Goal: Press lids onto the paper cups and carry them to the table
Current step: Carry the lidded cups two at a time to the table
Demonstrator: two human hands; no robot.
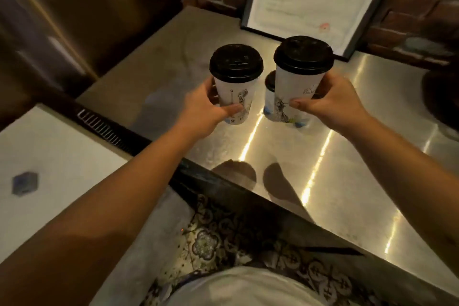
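Observation:
Two white paper cups with black lids and line drawings are held above a shiny metal table (335, 181). My left hand (206, 107) grips the left cup (236, 89) around its lower body. My right hand (330, 102) grips the right cup (298, 87), which is held slightly higher. Between and behind them stands a third lidded cup (269, 92) on the table, mostly hidden by the right cup. Both held cups are upright with lids seated on them.
A black-framed certificate (310, 0) leans against the brick wall at the back of the table. A dark round object (442, 92) sits at the right edge. A white counter (49, 156) lies to the left, patterned floor tiles (211, 243) below.

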